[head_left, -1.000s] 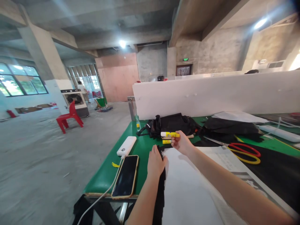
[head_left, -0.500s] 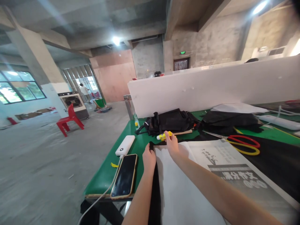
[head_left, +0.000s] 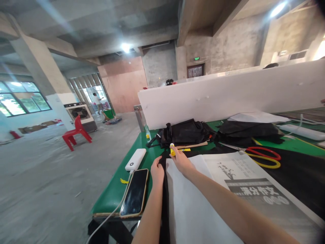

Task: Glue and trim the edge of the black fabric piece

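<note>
yellow glue stick [head_left: 172,149] – gripped in the fingers of the right hand [head_left: 180,160], held roughly upright with one end down at the far-left corner of the white paper sheet [head_left: 195,203]. the left hand [head_left: 157,171] lies just beside it on the near-left side, fingers curled down onto the black fabric strip [head_left: 164,200] at the sheet's left edge; what grip it has is unclear. the strip's long axis runs from the hands back toward the person – along the green counter [head_left: 111,193]. a phone [head_left: 134,191] and power bank [head_left: 135,159] lie left of the left hand; red scissors [head_left: 264,156] sit well apart to the right
</note>
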### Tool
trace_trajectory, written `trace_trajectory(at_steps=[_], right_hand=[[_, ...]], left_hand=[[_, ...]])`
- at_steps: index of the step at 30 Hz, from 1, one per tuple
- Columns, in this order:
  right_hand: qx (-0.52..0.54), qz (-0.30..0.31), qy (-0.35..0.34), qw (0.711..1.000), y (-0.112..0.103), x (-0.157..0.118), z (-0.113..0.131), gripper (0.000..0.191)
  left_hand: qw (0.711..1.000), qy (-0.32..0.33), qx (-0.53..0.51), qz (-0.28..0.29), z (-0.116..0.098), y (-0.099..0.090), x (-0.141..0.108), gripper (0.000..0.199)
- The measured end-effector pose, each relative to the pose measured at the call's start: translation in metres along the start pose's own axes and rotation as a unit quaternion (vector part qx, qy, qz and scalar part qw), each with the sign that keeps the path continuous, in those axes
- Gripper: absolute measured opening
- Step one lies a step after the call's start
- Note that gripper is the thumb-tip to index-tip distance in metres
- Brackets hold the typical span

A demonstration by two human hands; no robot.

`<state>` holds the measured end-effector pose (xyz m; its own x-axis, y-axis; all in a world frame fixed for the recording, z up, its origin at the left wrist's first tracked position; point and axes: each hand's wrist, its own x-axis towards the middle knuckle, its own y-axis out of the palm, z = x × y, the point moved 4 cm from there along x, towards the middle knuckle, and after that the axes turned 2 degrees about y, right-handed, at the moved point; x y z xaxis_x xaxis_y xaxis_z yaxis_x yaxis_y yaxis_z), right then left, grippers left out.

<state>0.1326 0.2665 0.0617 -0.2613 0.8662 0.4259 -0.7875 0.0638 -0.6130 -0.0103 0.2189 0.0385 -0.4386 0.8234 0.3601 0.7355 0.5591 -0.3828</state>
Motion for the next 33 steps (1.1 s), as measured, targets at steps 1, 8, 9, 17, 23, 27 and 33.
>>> trace_trajectory(at_steps=[1, 8, 9, 17, 23, 27, 33], right_hand=[[-0.005, 0.003, -0.002, 1.000, 0.000, -0.001, 0.002, 0.038], [-0.028, 0.024, 0.023, 0.999, -0.001, -0.006, 0.008, 0.040], [-0.030, 0.029, 0.026, 0.999, -0.002, -0.006, 0.008, 0.041], [-0.049, 0.037, 0.067, 0.996, 0.002, -0.010, 0.008, 0.043], [-0.046, 0.053, 0.074, 0.995, 0.004, -0.013, 0.016, 0.042], [-0.018, 0.054, 0.083, 0.995, 0.002, -0.015, 0.020, 0.041], [0.076, -0.006, 0.139, 0.987, 0.002, -0.007, 0.004, 0.042]], left_hand=[[1.000, -0.003, 0.000, 0.000, 0.001, 0.000, 0.001, 0.044], [0.999, -0.041, -0.002, -0.015, 0.006, 0.001, 0.002, 0.034], [0.999, -0.045, -0.003, -0.019, 0.005, 0.001, 0.002, 0.032], [0.996, -0.079, 0.012, -0.027, 0.000, 0.005, 0.007, 0.042], [0.995, -0.079, 0.061, -0.003, -0.004, 0.010, 0.019, 0.048], [0.994, -0.063, 0.090, 0.009, -0.006, 0.019, 0.022, 0.051], [0.993, 0.011, 0.112, 0.047, -0.007, 0.029, 0.026, 0.040]])
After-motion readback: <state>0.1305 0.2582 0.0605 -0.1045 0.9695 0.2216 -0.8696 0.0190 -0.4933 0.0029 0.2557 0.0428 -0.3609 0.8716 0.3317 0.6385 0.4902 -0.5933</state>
